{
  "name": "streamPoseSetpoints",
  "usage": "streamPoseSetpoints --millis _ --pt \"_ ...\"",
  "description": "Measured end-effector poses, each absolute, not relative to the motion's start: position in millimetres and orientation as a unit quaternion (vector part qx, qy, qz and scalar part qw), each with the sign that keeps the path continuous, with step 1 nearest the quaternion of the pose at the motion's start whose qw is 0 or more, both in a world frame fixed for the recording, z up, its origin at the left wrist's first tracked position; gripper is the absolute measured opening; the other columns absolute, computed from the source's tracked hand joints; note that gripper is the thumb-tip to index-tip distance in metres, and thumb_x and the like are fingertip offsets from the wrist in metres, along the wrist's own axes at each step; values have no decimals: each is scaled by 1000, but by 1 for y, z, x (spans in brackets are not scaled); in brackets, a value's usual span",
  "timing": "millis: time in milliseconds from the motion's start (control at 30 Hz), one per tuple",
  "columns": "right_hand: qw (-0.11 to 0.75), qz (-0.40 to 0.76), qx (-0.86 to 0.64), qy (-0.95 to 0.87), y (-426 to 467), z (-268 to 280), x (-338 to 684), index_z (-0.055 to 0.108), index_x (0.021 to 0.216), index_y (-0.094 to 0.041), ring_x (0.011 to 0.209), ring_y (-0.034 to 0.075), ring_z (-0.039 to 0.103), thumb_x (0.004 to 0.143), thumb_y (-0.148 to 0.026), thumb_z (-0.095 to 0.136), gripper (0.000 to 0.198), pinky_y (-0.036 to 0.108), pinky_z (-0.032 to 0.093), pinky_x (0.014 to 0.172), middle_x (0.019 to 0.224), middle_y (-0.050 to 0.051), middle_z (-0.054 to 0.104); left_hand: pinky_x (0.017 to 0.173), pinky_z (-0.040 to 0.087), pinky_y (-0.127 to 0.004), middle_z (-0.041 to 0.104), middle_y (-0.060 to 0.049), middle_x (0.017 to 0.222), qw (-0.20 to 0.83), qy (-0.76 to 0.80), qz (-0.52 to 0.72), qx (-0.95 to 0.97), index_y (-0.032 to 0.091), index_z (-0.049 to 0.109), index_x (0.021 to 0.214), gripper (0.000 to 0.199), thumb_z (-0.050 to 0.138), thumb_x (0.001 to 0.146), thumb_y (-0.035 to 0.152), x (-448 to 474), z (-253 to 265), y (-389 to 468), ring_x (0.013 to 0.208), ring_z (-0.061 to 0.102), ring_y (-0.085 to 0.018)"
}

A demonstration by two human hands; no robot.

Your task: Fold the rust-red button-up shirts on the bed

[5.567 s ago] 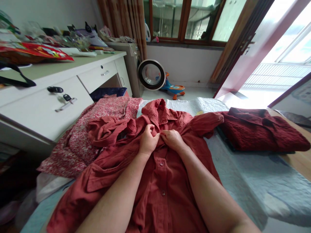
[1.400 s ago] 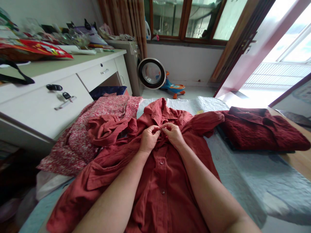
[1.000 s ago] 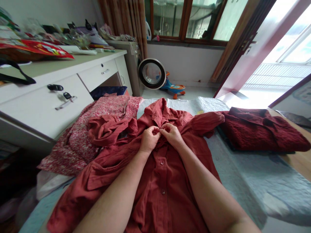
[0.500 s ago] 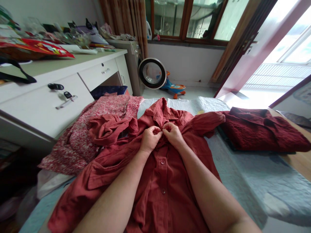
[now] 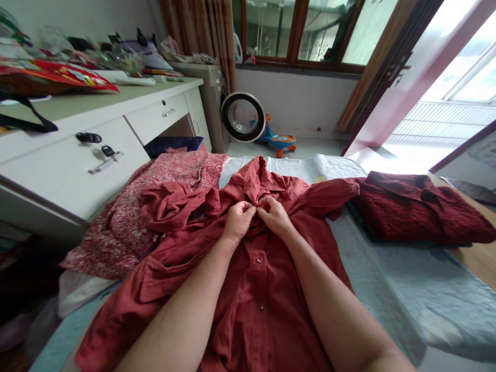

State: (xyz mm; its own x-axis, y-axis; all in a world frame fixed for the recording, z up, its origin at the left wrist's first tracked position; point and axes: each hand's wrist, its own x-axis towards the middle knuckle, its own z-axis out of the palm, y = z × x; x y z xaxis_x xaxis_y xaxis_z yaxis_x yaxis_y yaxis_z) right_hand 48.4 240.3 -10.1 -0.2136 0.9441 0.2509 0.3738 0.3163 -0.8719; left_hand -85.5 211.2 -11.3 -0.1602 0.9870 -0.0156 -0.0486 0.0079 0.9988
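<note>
Head: left hand [image 5: 237, 222], right hand [image 5: 276, 217] pinch red shirt [image 5: 284, 305].

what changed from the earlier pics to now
The right hand has risen slightly toward the collar of the red shirt and now pinches with its fingertips; the left hand has closed into a pinch too. The collar's left flap has drawn slightly right. Both hands remain on the shirt. The lower buttons, folded dark red garment and patterned cloth stay put.
</note>
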Motion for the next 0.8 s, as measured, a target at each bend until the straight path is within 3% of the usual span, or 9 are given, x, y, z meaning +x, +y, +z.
streamPoseSetpoints --millis 200,533,800 --pt "374 288 -469 -746 233 -5 46 60 78 -19 66 13 55 71 -20 58 8 24 43 64 73 -1 63 46 30 -19 51 7 52 516 516 574 372 15 60 69 21 69 61 32 -85 -10 212 46 39 -6" --pt "400 258 -438 -763 237 -6 48 64 76 -20 74 17 59 72 -13 54 13 27 44 74 78 2 67 50 35 -20 53 6 57 489 514 563 424 16 58 72 22 68 67 36 -86 -13 210 51 42 -7" --pt "429 524 -418 -605 238 -4 56 63 69 -19 53 10 43 65 -28 61 11 23 34 53 60 -4 55 54 37 -20 50 6 64 468 475 542 511 17 56 78 21 65 75 36 -89 -8 209 56 42 -8"
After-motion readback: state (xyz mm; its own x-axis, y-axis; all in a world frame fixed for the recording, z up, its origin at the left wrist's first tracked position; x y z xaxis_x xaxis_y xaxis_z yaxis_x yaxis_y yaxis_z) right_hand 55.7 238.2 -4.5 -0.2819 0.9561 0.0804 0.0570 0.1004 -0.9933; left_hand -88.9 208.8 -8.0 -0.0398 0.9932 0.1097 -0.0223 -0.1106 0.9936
